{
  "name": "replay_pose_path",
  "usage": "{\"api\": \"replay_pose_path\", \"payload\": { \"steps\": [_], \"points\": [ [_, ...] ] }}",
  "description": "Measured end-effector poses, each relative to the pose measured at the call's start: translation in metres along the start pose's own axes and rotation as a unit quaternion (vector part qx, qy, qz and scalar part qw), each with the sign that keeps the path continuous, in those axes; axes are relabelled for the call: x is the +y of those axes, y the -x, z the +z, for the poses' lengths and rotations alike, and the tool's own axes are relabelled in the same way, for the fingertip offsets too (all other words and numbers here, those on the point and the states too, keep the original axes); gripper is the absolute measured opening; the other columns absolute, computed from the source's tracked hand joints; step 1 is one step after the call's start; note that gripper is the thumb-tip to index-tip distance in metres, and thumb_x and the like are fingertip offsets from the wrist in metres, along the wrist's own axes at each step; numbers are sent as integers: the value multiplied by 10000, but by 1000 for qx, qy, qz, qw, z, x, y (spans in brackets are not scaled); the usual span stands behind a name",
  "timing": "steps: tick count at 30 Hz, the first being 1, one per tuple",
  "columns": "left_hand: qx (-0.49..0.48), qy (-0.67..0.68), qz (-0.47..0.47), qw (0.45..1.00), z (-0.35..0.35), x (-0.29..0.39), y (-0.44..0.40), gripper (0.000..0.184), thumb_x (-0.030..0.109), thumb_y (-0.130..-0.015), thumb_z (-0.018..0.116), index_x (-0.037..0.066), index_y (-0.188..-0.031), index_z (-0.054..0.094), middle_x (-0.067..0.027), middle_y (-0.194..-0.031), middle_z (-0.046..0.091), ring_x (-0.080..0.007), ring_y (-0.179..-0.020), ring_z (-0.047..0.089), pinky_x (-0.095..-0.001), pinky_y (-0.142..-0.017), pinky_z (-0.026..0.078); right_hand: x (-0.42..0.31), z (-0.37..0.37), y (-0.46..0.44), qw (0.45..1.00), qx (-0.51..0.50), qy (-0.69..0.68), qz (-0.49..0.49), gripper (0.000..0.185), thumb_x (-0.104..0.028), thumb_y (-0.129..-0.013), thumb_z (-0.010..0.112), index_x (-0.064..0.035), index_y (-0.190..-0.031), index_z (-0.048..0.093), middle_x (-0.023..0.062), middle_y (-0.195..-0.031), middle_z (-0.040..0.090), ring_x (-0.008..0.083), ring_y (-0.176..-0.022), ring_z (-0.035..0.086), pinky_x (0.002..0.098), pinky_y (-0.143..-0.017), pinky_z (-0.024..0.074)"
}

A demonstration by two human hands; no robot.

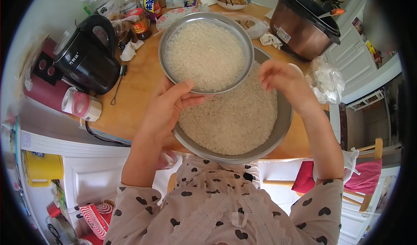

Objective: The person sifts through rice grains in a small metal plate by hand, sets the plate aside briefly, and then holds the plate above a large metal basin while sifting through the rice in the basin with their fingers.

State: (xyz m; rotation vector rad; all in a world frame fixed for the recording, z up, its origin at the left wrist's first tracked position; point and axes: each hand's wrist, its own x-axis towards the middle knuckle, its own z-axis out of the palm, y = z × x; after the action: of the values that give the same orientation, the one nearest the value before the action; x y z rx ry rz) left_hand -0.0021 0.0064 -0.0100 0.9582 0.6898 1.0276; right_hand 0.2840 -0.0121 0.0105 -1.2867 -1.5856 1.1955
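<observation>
Two bare hands work above the table [134, 80], and the left hand [171, 101] grips the pan [249, 49] by its near rim, thumb on top and fingers bent below. That hold probably braces the weight of the rice [206, 54], since the pan reaches away from the hand with only its near side held. The right hand [286, 80] hangs just right of the pan, over the basin [285, 115], its fingers loosely curled and partly open; nothing shows in it, though whether the fingertips pinch a grain, I cannot tell. The pan is over the far part of the basin, likely so that stray grains would land among the loose grains [230, 119] there. The basin sits below both hands and close to the body, presumably for easy reach. The pan's open face looks up and somewhat toward the person, near level as far as one view shows, which would keep its load in. Being round and without a handle in sight, it points nowhere and has no clear long axis; the basin is round too. The kettle [89, 58] stands left of the left hand, the cooker [299, 28] beyond the right hand, and the bag [325, 82] to that hand's right.
</observation>
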Motion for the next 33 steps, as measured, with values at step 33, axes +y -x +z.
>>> {"api": "replay_pose_path", "payload": {
  "steps": [33],
  "points": [
    [5, -26, -14, 1000, 2, -1, 0, 467, 146, -900, 550, -2, -1297, 355, -154, -1180, 560, -266, -936, 650, -308, -762, 548, 4, 58, 16, 815, -116, -484, 296, 220, -261, -958, 453, -85, -852, 532, 51, -763, 519, 137, -569, 444, 261, -488, 315]
  ]
}}
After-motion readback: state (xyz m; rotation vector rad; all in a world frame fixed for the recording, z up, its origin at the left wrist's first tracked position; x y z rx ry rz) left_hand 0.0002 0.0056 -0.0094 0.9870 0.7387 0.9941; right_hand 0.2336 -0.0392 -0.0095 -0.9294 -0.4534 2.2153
